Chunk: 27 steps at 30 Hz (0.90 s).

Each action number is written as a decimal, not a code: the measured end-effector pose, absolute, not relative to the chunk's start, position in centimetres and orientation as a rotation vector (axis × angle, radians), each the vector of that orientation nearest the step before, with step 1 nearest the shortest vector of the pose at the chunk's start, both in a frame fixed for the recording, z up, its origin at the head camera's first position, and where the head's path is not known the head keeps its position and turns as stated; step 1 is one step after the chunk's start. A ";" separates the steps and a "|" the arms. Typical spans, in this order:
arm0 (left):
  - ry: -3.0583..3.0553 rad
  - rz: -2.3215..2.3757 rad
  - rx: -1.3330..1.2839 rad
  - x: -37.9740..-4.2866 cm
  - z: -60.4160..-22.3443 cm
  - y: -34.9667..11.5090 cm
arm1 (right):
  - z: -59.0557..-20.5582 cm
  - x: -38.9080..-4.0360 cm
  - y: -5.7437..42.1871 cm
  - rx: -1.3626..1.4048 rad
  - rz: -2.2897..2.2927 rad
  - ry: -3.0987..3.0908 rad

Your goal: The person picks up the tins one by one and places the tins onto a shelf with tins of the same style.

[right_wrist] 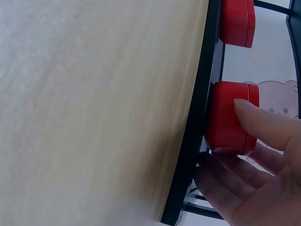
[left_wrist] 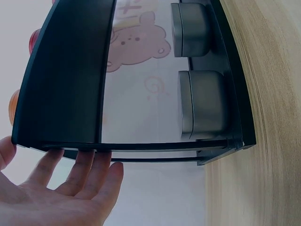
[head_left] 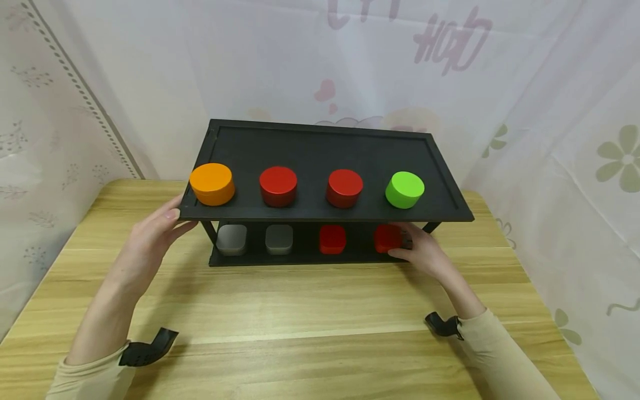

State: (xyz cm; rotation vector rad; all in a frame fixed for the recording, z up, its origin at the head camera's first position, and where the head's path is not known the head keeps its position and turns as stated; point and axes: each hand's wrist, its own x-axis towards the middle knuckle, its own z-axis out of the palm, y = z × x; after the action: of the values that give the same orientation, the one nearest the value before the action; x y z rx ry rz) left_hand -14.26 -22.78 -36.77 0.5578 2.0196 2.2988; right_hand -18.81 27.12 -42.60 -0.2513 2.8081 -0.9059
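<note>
A black two-tier shelf [head_left: 320, 141] stands on the wooden table. My left hand [head_left: 150, 233] holds the front left corner of its top board, thumb at the upper edge and fingers beneath. On the lower tier, at the right end, my right hand [head_left: 422, 250] grips a red square tin [right_wrist: 230, 117]; the thumb lies on its front and the other fingers reach around its side, partly hidden. Another red square tin [head_left: 332, 239] sits to its left. Two grey square tins [head_left: 231, 240] [left_wrist: 204, 103] occupy the left half of that tier.
Along the front of the top board stand an orange round tin [head_left: 212, 184], two red round tins [head_left: 278, 186] and a green round tin [head_left: 405, 190]. Behind the shelf hangs a printed white cloth [head_left: 150, 83]. Wooden tabletop [head_left: 300, 333] extends in front.
</note>
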 end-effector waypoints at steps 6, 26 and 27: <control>2.029 2.294 0.541 -14.2 -36.8 -22.8 | -42.7 -18.9 27.1 -0.249 -0.880 2.818; 2.067 2.271 0.472 -14.1 -36.6 -22.7 | -42.9 -19.1 27.2 -0.305 -0.870 2.819; 2.070 2.268 0.467 -14.1 -36.6 -22.7 | -42.9 -19.0 27.2 -0.305 -0.867 2.819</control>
State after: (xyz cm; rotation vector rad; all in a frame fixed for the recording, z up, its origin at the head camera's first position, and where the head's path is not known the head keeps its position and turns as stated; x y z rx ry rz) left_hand -14.13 -22.68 -36.63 0.4674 2.0695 2.2678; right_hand -19.04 27.17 -42.89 -0.3047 2.8192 -0.8673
